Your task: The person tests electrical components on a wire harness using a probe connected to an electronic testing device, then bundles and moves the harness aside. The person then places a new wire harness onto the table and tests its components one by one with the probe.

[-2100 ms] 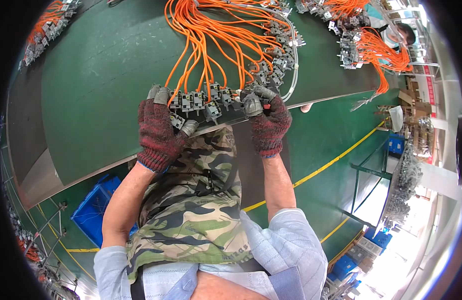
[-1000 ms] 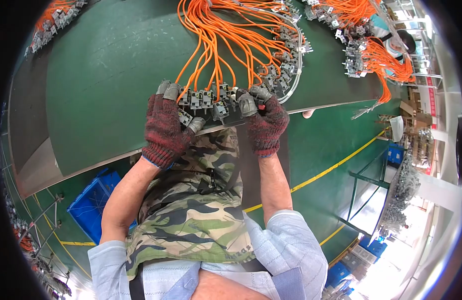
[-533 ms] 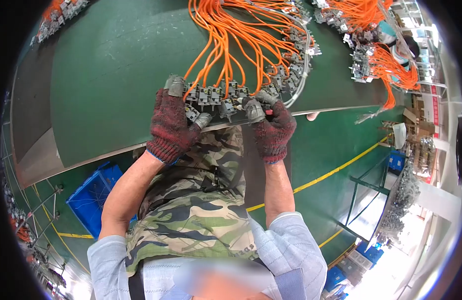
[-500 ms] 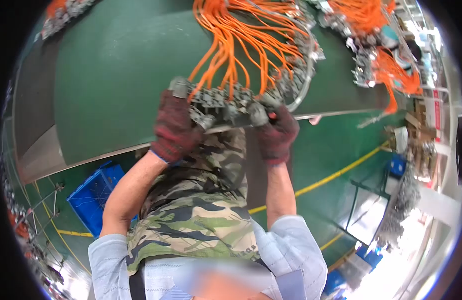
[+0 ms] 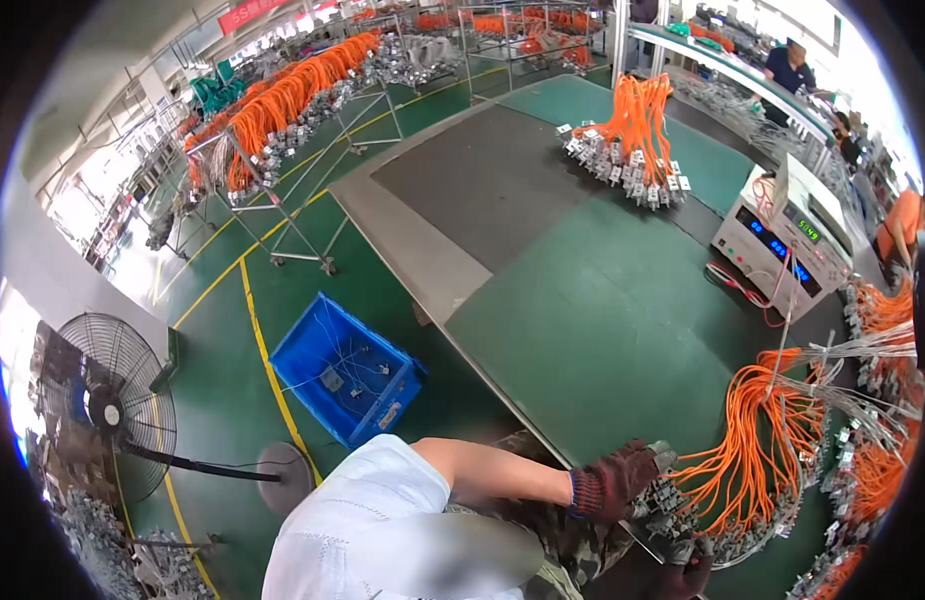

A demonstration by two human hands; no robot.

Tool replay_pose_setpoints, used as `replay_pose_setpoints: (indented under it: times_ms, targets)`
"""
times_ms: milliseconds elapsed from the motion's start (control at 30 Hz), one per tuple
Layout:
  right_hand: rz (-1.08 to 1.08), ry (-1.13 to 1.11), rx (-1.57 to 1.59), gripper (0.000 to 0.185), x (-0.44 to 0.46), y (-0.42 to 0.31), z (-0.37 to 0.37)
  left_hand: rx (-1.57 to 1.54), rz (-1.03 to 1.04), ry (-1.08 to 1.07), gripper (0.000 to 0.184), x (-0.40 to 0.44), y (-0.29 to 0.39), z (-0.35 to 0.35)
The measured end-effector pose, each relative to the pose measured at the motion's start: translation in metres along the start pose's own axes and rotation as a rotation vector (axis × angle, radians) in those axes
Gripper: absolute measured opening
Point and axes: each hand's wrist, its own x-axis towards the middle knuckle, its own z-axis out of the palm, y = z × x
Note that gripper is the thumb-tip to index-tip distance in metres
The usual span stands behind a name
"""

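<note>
Head view: one bundle of orange cables (image 5: 750, 430) with grey connectors (image 5: 665, 505), laid at the near right edge of the green-topped table (image 5: 592, 330). The cables are gathered at the far right and fanned toward the near left, their long axis slanting across the table; the connector ends are turned to the wearer. The left hand (image 5: 617, 482), gloved, is placed at the left end of the connectors, fingers bent against them; whether any is gripped cannot be told. The right hand (image 5: 685, 575), gloved, is set at the near side of the row, dim and partly cut off; its hold cannot be told. The left-end connectors are nearer the left hand. One blue crate (image 5: 367, 425), open, stood on the floor at left; small grey pieces (image 5: 331, 379) and thin wires are contained in it.
</note>
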Motion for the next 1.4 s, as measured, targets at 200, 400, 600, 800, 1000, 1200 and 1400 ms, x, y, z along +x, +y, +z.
replay_pose_setpoints:
  times_ms: [200, 400, 600, 800, 1000, 1200, 1400]
  targets:
    - [0.072, 0.036, 0.332, 0.030, 0.002, 0.004, -0.001, 0.179, 0.053, 0.156, 0.087, 0.010, 0.018, 0.061]
    - [-0.092, 0.070, -0.036, 0.031, 0.003, 0.091, -0.053, 0.113, 0.064, 0.065, 0.089, 0.029, 0.060, 0.068]
    - [0.017, 0.091, 0.207, 0.030, 0.011, 0.105, -0.062, 0.135, 0.067, 0.102, 0.111, 0.032, 0.064, 0.096]
    - [0.013, 0.079, 0.234, 0.033, 0.011, 0.098, -0.062, 0.099, 0.078, 0.117, 0.108, 0.032, 0.066, 0.094]
    - [-0.072, 0.031, -0.002, 0.032, 0.017, 0.095, -0.061, 0.111, 0.066, 0.122, 0.108, 0.031, 0.067, 0.094]
    - [-0.024, 0.039, -0.010, 0.025, 0.014, 0.093, -0.062, 0.047, 0.104, 0.134, 0.108, 0.031, 0.063, 0.094]
    - [-0.052, 0.020, 0.006, 0.033, 0.019, 0.072, -0.052, 0.059, 0.062, 0.088, 0.106, 0.033, 0.067, 0.092]
